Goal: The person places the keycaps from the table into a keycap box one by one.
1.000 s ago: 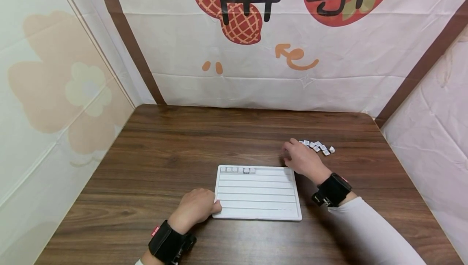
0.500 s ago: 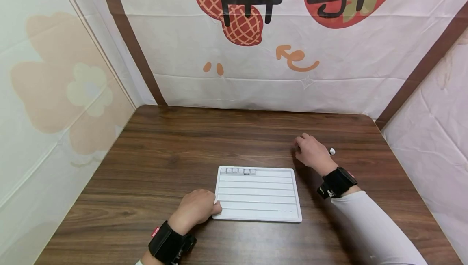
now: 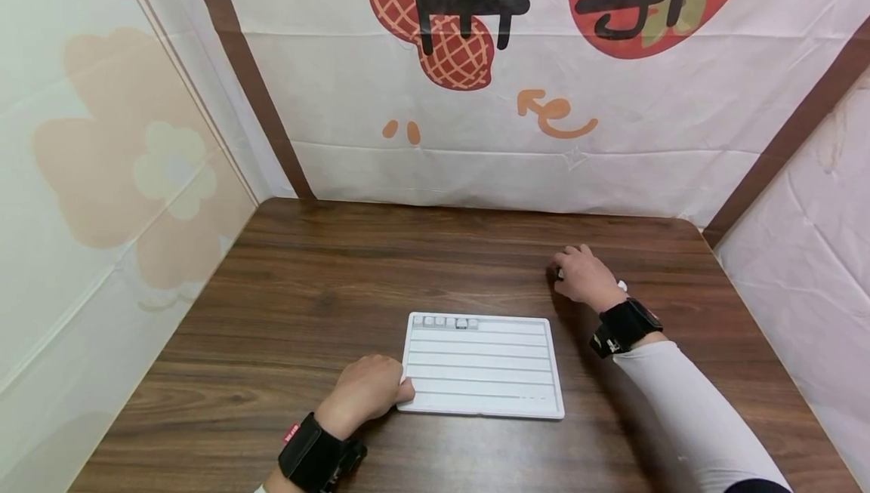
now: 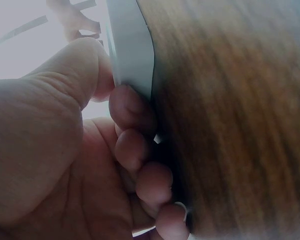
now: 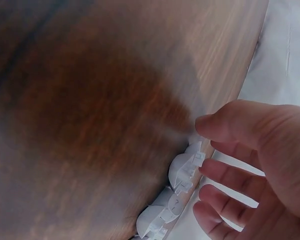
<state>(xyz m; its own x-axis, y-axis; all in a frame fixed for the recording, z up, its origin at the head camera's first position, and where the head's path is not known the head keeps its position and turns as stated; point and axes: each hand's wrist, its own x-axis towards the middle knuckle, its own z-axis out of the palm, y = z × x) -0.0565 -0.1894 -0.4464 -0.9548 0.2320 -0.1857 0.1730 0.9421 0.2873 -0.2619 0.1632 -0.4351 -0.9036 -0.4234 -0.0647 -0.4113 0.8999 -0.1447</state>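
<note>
A white ridged tray (image 3: 482, 366) lies flat on the table, with several small white keycaps (image 3: 445, 322) lined up at the left of its top row. My left hand (image 3: 370, 386) pinches the tray's near left corner, thumb on top. In the left wrist view, the index finger presses the tray's edge (image 4: 132, 45) while the other fingers curl below. Off the tray's far right corner, my right hand (image 3: 583, 276) is over loose keycaps (image 5: 182, 170), mostly hidden by it in the head view. Its thumb and fingers are loosely bent and parted, fingertips right beside the keycaps.
One white keycap (image 3: 621, 285) shows beside the right wrist. The brown wood-grain table (image 3: 306, 274) ends at a printed white cloth wall (image 3: 340, 168) behind, with more cloth on both sides.
My right hand has moved away from the tray, to the right and farther back, and now covers the loose keycaps. The left hand keeps its grip; the view has shifted slightly.
</note>
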